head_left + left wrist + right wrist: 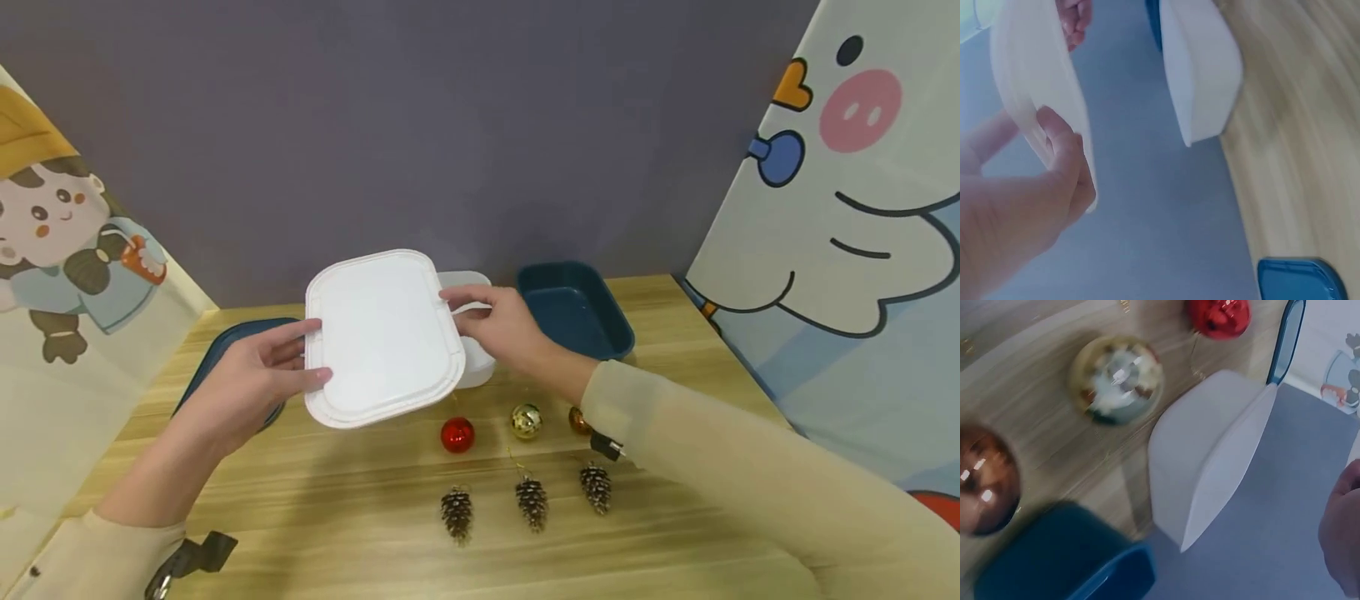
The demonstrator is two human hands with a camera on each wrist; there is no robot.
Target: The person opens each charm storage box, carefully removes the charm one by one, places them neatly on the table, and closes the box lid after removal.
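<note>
A white rounded lid (pixel 382 333) is held up in the air, tilted, between both hands. My left hand (pixel 251 379) grips its left edge, thumb on the upper face. At the opposite edge, my right hand (pixel 502 321) pinches the rim with its fingertips. Below and behind the lid stands a white box (pixel 480 367), mostly hidden in the head view; the left wrist view shows its side wall (pixel 1210 75). Only part of the right hand (pixel 1342 531) enters the right wrist view.
A dark blue box (pixel 573 308) stands back right, a dark blue lid (pixel 232 337) lies left. In front are red (pixel 457 435), gold (pixel 527 422) and copper (pixel 579 421) baubles, then three pinecones (pixel 532 502). A grey wall (pixel 450 125) rises behind the table.
</note>
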